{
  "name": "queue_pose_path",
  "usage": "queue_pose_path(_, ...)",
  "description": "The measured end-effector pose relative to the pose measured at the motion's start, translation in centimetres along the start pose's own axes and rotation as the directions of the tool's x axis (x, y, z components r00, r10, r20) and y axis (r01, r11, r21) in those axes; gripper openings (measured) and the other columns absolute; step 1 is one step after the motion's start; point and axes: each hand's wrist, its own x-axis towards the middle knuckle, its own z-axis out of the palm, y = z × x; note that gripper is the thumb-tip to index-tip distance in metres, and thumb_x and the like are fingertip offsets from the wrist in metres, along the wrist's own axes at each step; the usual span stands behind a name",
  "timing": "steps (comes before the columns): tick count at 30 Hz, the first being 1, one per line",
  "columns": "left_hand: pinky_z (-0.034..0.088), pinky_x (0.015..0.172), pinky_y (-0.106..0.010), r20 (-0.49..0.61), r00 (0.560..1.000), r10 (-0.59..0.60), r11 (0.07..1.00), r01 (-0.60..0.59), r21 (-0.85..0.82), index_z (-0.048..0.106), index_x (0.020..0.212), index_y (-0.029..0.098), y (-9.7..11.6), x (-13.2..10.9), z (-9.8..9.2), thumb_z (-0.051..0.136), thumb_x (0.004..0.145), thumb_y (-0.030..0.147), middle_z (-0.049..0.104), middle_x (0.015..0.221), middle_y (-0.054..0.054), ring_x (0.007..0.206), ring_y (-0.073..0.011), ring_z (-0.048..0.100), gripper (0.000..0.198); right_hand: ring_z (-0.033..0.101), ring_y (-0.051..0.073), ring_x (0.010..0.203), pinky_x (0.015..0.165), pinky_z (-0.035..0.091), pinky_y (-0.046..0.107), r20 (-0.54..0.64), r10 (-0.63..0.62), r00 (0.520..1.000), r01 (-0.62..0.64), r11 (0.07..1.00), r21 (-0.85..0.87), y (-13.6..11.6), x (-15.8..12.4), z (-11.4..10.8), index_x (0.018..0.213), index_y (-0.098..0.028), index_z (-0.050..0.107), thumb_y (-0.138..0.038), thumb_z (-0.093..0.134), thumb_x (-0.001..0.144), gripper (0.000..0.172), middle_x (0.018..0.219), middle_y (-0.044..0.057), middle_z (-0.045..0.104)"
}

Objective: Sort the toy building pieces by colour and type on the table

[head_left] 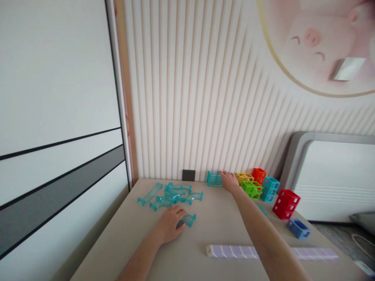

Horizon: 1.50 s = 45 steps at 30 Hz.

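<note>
My left hand [172, 224] lies low over the table with its fingers curled around one end of a translucent teal track piece [190, 219]. Just beyond it spreads a loose pile of similar curved and straight teal track pieces [172, 195]. Reaching out to the wall, my right hand [229, 180] has its fingers on the right end of a neat stack of teal track pieces [214, 178]. The palm and thumb of that hand are partly hidden. Right beside it are yellow blocks [245, 177] and green blocks [252, 190], hollow and frame-like.
Orange blocks [259, 175], light blue blocks [270, 189], red blocks [286, 203] and a dark blue block [299, 228] stand along the table's right side. A long lilac strip [231, 251] lies in front, passing under my right forearm. A black socket [188, 175] sits on the ribbed wall.
</note>
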Motion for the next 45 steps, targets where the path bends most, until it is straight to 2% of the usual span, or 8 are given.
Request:
queue_pose_path(7,0.043,0.106,-0.041,-0.006,1.0,-0.024,1.0,0.024,-0.005,0.064,0.117,0.027,-0.5,0.0,0.3,0.054,0.084,0.012,0.064,0.119,-0.004,0.115,-0.0233,0.057,0.037,0.057,0.03,0.12,0.099,0.038,0.045,0.015,0.014,1.0,-0.013,0.996,-0.083,-0.5,1.0,0.1,0.132,-0.02,0.056,-0.005,0.055,0.088,0.046,0.128,0.02,0.06)
queue_pose_path(10,0.044,0.105,-0.039,0.015,0.999,-0.039,0.999,0.039,-0.011,0.064,0.118,0.025,-0.3,0.1,0.1,0.052,0.085,0.011,0.064,0.119,-0.005,0.115,-0.0229,0.057,0.037,0.059,0.028,0.116,0.098,0.045,0.046,0.036,-0.004,0.999,0.008,0.994,-0.105,-0.4,1.4,0.1,0.129,-0.017,0.058,-0.02,0.063,0.093,0.037,0.128,0.016,0.061)
queue_pose_path(14,0.044,0.105,-0.04,0.032,0.998,-0.045,0.999,0.045,-0.01,0.063,0.12,0.023,0.0,0.1,-0.1,0.052,0.087,0.012,0.064,0.121,-0.006,0.116,-0.0237,0.057,0.037,0.064,0.023,0.107,0.09,0.056,0.045,0.106,-0.031,0.994,0.043,0.992,-0.115,-0.2,1.3,1.0,0.127,-0.018,0.058,-0.036,0.062,0.096,0.036,0.127,0.009,0.061)
queue_pose_path(24,0.046,0.103,-0.038,0.002,1.0,-0.026,0.999,0.026,-0.024,0.062,0.12,0.024,-0.3,0.0,0.1,0.052,0.088,0.013,0.064,0.119,-0.005,0.113,-0.0226,0.058,0.035,0.064,0.024,0.108,0.09,0.055,0.045,0.17,-0.085,0.982,0.109,0.984,-0.138,-0.3,0.2,2.2,0.126,-0.018,0.059,-0.035,0.062,0.096,0.035,0.128,0.009,0.061)
queue_pose_path(32,0.046,0.103,-0.039,0.017,1.0,-0.022,0.999,0.023,-0.035,0.062,0.121,0.024,-0.4,0.1,0.0,0.052,0.088,0.013,0.064,0.12,-0.005,0.114,-0.0225,0.058,0.036,0.064,0.023,0.106,0.089,0.056,0.044,0.263,-0.148,0.954,0.169,0.984,-0.062,-0.6,-0.4,1.2,0.127,-0.018,0.058,-0.035,0.062,0.096,0.036,0.127,0.009,0.061)
queue_pose_path(38,0.046,0.103,-0.039,0.01,1.0,-0.006,0.998,0.006,-0.058,0.062,0.12,0.023,-0.4,0.1,0.2,0.053,0.088,0.014,0.064,0.119,-0.005,0.114,-0.023,0.058,0.035,0.065,0.026,0.106,0.091,0.054,0.043,0.28,-0.239,0.93,0.242,0.97,0.022,-2.4,-1.6,0.1,0.119,-0.016,0.064,-0.036,0.065,0.092,0.033,0.121,0.012,0.066)
queue_pose_path(41,0.046,0.103,-0.039,0.013,1.0,-0.001,0.998,0.002,-0.06,0.062,0.12,0.024,-0.4,0.1,0.2,0.053,0.087,0.014,0.064,0.12,-0.006,0.114,-0.0232,0.058,0.035,0.067,0.029,0.106,0.088,0.052,0.037,0.268,-0.291,0.918,0.278,0.957,0.089,-3.9,-2.1,-0.5,0.114,-0.017,0.069,-0.034,0.068,0.085,0.034,0.117,0.015,0.07)
queue_pose_path(45,0.045,0.104,-0.041,0.012,1.0,-0.009,0.998,0.01,-0.057,0.062,0.121,0.023,-0.3,0.1,0.2,0.054,0.086,0.014,0.063,0.122,-0.007,0.116,-0.0243,0.057,0.037,0.069,0.029,0.105,0.083,0.051,0.034,0.24,-0.331,0.913,0.301,0.941,0.152,-6.4,-2.4,-1.6,0.114,-0.019,0.069,-0.037,0.065,0.082,0.037,0.115,0.014,0.072)
